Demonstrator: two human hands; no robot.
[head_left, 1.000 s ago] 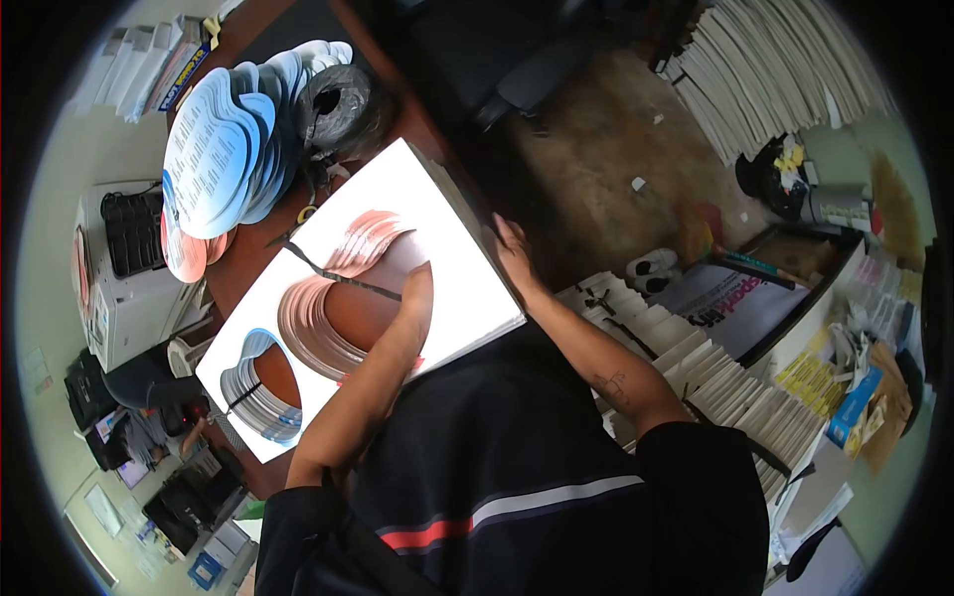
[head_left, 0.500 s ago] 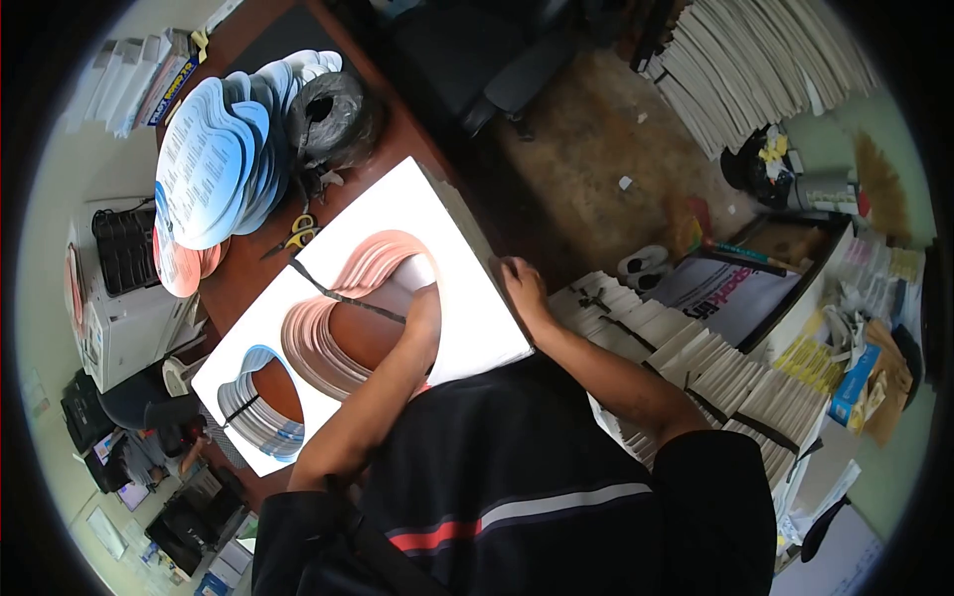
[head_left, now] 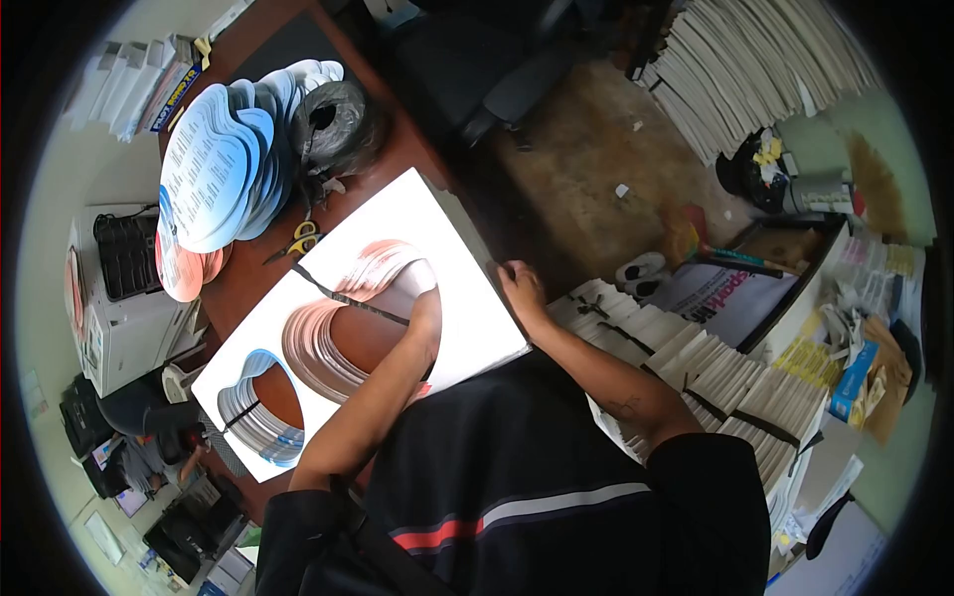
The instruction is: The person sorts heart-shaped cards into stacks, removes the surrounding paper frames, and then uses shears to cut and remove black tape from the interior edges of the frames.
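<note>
Head view: a thick stack (head_left: 467, 308) of white sheets, smooth-faced with layered edges, lies between the two hands, tilted across the table (head_left: 397, 169). Two curved openings pass through it. The large opening (head_left: 316, 348), around the left hand (head_left: 425, 306), shows pink, ribbed sheet edges; the small opening (head_left: 241, 412), farther to the left of that hand, shows blue-grey ones. A thin black strap (head_left: 363, 306) crosses the large opening just beside the left hand; a second band crosses the small one.

Left hand: reaches into the large opening at its right end. Fingers are hidden; whether they are spread or closed cannot be told. Right hand (head_left: 521, 288): part-open, fingers bent, set against the stack's outer side face.

Beyond the left hand, on the glossy red-brown table, are yellow-handled scissors (head_left: 305, 236), a crinkled dark roll (head_left: 338, 129) and a fanned heap of rounded blue cards (head_left: 214, 164), with red cards (head_left: 181, 270) beneath. Near the right forearm, below the right hand, stand strapped white bundles (head_left: 686, 363).
</note>
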